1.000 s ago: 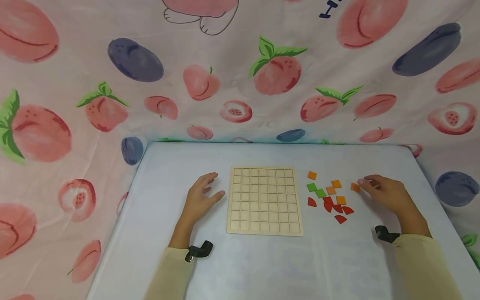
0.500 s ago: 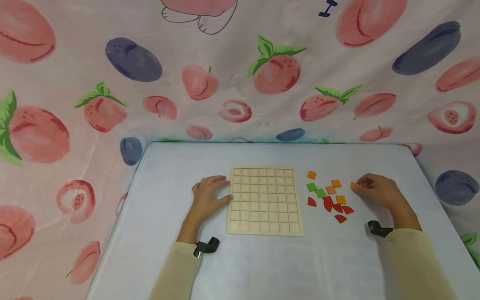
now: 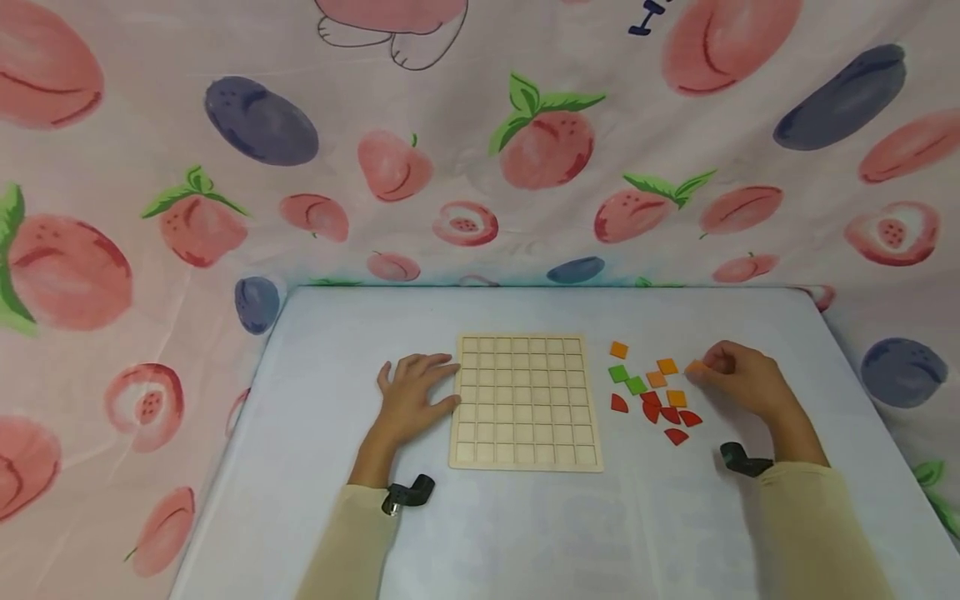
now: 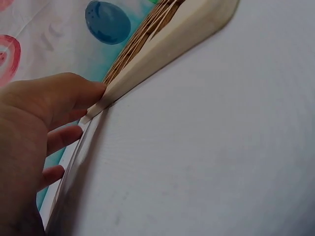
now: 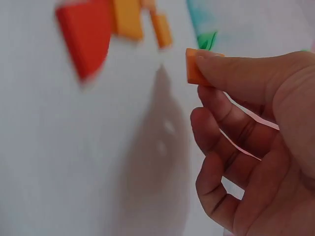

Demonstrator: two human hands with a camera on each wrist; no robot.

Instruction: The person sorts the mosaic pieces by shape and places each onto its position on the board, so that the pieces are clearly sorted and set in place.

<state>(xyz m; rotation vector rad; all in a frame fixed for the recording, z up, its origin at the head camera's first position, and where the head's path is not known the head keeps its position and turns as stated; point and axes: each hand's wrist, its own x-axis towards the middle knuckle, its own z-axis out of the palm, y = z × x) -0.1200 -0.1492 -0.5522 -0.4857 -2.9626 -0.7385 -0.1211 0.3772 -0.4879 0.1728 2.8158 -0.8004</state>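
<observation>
A light wooden grid board point(image 3: 525, 404) with bare square cells lies flat on the table. At its left edge is my left hand point(image 3: 411, 404), fingers spread and fairly straight. The left wrist view shows that thumb point(image 4: 91, 93) touching the board's side. My right hand point(image 3: 750, 379) pinches an orange square tile point(image 5: 194, 69) between thumb and fingers, held above the table right of the loose pieces. In the right wrist view its other fingers are bent and hold nothing. Left of this hand lie orange square tiles point(image 3: 667, 367), green square tiles point(image 3: 617, 373) and red quarter-circle tiles point(image 3: 677, 437).
The white tabletop point(image 3: 525, 533) carries the board and the tiles. A fruit-print cloth point(image 3: 465, 167) hangs behind and beside the table. Black wrist cameras point(image 3: 408, 494) sit at both cuffs. Several tiles lie close together, a few touching.
My left hand has come right to the board's edge. The right hand has closed thumb and fingers on the outermost orange square tile, lifted it and moved slightly left.
</observation>
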